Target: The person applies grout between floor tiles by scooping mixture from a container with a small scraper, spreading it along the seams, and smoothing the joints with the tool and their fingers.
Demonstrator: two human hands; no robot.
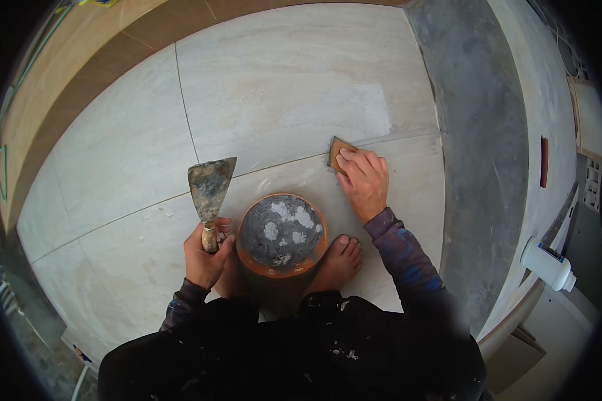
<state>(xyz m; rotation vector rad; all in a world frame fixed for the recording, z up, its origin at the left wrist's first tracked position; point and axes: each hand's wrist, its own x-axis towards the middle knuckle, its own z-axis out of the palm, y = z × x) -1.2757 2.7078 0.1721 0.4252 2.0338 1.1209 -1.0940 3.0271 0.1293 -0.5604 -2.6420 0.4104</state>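
Observation:
In my left hand [205, 262] is a wide putty knife [209, 188], gripped by its worn handle with the smeared blade pointing away from me. My right hand [365, 182] presses a small square tan-brown pad [339, 150], perhaps a float or a spreader, against the pale floor tiles. Its dark edge lies at the joint between two tiles, and the joint to its right looks filled and smeared grey. Between my bare feet stands an orange-brown bowl [246, 262] of dark grey grout [259, 234] with whitish patches on top. Both hands are apart from the bowl.
Pale tiles [120, 147] with thin dark joints spread around me. A grey strip [473, 120] runs along the right side, beside a pale raised edge. A white bottle [546, 263] lies at the right; a brown border [107, 57] curves along the far left.

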